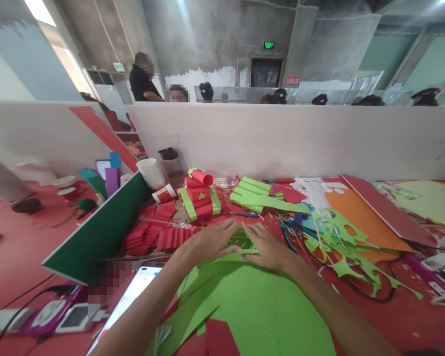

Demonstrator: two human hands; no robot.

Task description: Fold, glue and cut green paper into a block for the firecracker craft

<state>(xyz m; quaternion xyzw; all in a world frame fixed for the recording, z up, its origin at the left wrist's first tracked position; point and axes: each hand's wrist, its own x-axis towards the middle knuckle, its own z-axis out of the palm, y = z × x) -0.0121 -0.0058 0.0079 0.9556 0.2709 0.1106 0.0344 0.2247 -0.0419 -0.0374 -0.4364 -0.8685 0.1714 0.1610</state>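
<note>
L hand (pixel 211 242), R hand (pixel 270 249) flat, grip apart, on green strip (pixel 244 245); axis left-right.

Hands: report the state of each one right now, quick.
Left hand: open, palm down, pressing the folded edge of the green paper.
Right hand: open, fingers flat on the same fold.

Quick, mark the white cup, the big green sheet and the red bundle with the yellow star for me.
white cup (pixel 151 174): head view, its side wall.
green sheet (pixel 255 306): head view, its bare middle.
red bundle (pixel 201 198): head view, by its yellow star.
</note>
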